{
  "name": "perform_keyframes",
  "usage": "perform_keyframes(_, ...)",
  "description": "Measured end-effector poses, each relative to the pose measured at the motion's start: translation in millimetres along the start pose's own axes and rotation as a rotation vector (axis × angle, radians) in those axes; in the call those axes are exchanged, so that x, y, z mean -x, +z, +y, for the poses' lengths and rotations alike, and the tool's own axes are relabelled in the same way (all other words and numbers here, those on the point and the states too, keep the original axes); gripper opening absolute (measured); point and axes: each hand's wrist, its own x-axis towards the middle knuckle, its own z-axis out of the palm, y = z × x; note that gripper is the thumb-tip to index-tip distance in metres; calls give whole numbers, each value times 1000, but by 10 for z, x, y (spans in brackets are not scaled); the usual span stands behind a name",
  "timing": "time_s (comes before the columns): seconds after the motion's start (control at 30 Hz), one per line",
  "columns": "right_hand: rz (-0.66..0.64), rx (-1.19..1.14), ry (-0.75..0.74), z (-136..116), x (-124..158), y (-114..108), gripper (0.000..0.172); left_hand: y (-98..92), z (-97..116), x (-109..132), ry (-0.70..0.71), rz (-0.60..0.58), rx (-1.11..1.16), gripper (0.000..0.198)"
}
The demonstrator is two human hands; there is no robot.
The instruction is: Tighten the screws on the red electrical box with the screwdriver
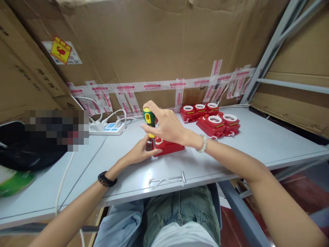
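My right hand [167, 125] is closed around the green and yellow handle of a screwdriver [148, 117]. The screwdriver points down, its metal shaft meeting the left end of a red box-shaped housing [171, 148] that lies on the table. Thumb and fingers of my left hand [140, 151] grip that same left end, beside the screwdriver tip. Part of the housing is hidden beneath my right hand, and the screw itself cannot be made out. Near the table's front edge, in front of the housing, lies a small metal T-shaped bar [183, 176] with a white cord [159, 181].
Several red housings with white rings [215, 120] stand in two groups at the right rear. A white power strip [110, 128] with plugs sits at the left rear, near a black bag-like item [33, 151]. Taped cardboard [159, 44] backs the table; a metal frame [272, 44] rises at right.
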Motion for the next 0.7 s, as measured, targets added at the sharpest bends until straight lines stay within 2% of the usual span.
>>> perform_keyframes(0.1, -130, -162, -62, 24, 0, -112, 40, -1, 8, -4, 26, 4, 12, 48)
perform_keyframes(0.17, -138, -207, -80, 29, 6, -129, 39, -2, 16, -6, 29, 15, 4, 47)
perform_keyframes(0.3, 11, -103, -28, 7, 23, -15, 34, 0, 23, -1, 11, 28, -1, 42)
perform_keyframes(0.47, 93, -104, -19, 19, 17, 57, 35, 28, 25, 2, 20, 44, 55, 41)
perform_keyframes(0.63, 263, -125, -28, -27, 57, -121, 31, 20, -11, 5, 42, 11, 65, 47)
perform_keyframes(0.7, 330, -70, -31, -84, 139, -244, 27, -5, 24, 44, 62, 52, -15, 54)
